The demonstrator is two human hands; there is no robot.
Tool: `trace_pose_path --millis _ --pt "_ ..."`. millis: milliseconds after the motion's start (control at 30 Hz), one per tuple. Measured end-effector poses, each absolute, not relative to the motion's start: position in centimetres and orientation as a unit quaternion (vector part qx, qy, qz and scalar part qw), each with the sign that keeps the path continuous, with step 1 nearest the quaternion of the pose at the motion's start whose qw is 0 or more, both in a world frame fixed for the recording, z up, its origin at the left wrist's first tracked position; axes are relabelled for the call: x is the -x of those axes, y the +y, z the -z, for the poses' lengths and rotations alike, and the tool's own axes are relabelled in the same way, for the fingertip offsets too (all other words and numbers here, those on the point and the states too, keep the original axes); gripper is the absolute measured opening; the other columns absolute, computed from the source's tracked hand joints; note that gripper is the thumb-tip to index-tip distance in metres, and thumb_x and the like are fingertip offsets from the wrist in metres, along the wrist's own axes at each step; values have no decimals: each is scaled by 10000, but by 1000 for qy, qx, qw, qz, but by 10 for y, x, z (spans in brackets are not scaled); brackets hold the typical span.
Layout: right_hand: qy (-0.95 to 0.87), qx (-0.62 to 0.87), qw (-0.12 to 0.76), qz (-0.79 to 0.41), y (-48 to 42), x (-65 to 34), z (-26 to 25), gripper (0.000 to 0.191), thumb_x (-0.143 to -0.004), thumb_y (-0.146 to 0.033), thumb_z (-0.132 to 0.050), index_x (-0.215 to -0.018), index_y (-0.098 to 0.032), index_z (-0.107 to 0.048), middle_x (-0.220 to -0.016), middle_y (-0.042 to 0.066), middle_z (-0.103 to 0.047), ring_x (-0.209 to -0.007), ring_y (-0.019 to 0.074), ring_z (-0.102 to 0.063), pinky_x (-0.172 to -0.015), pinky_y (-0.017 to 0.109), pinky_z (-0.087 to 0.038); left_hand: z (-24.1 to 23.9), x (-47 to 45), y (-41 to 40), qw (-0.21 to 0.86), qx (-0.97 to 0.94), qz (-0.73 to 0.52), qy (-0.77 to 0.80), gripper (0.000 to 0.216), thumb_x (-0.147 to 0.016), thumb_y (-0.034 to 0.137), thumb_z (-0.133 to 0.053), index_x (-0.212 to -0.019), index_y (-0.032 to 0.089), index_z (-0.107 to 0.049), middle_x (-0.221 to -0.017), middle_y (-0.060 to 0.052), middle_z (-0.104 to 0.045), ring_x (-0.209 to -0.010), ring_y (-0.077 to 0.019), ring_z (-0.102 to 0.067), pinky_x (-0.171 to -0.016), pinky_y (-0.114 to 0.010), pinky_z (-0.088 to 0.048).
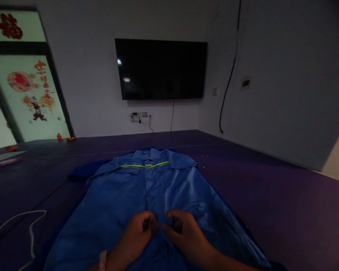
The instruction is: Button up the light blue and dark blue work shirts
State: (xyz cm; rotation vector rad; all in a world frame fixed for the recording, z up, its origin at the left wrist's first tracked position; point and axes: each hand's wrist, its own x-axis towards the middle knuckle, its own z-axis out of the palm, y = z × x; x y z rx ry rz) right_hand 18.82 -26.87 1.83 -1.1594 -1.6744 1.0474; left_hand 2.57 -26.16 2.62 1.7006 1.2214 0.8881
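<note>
A blue short-sleeved work shirt (115,203) lies spread out with its front up and its collar at the far end. A yellow-green stripe crosses its chest. Low on the button front, my left hand (141,229) is closed with curled fingers at the shirt's middle edge and wears a pale band at the wrist. Just to its right, my right hand (188,233) pinches the cloth between thumb and fingers. A small gap separates the two hands. Any button between the fingertips is hidden. Darker blue cloth (84,171) shows from under the shirt at the left.
The shirt rests on a purple surface (271,203). A white cable (31,226) curls at the left. Small orange items (60,137) lie near the glass door (31,90). A television (162,69) hangs on the far wall, and a black cable (228,79) hangs at the right.
</note>
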Motion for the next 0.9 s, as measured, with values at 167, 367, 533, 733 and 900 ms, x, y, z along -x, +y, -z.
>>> trace_pose_path --millis 167,367,533,733,900 --pt "-695 474 392 -372 -267 -191 -21 186 -726 -326 -596 -706 -141 -604 -479 -62 -392 -446 68 -326 -408 185 -228 -32 -23 -267 440 -681 -330 483 99 -659 225 -577 -689 148 -524 -663 29 -502 -637 -111 -455 -614 -217 -375" --pt "-707 480 402 -329 -264 -193 -18 163 -731 -297 -589 -674 -145 -602 -477 -62 -386 -453 70 -335 -422 190 -235 -35 -24 -274 363 -705 -274 544 216 -559 129 -655 -762 144 -583 -724 21 -575 -706 -134 -507 -655 -226 -398" --pt "-726 484 395 -287 -261 -195 -17 140 -730 -270 -581 -670 -147 -610 -457 -63 -395 -433 68 -345 -414 189 -235 -34 -23 -276 266 -746 -310 525 53 -671 162 -603 -721 152 -617 -722 2 -606 -687 -136 -542 -653 -237 -413" --pt "-741 480 393 -256 -258 -196 -15 110 -727 -234 -574 -674 -147 -612 -464 -62 -405 -437 69 -362 -422 189 -245 -25 -19 -276 136 -836 -330 416 78 -731 100 -590 -689 165 -595 -716 12 -608 -677 -112 -550 -612 -199 -412" --pt "-763 467 395 -208 -259 -196 -14 81 -713 -202 -571 -667 -157 -619 -475 -50 -462 -435 75 -394 -432 187 -266 -18 -15 -274 23 -881 -332 336 123 -831 180 -536 -714 168 -569 -702 9 -593 -640 -110 -531 -570 -203 -411"
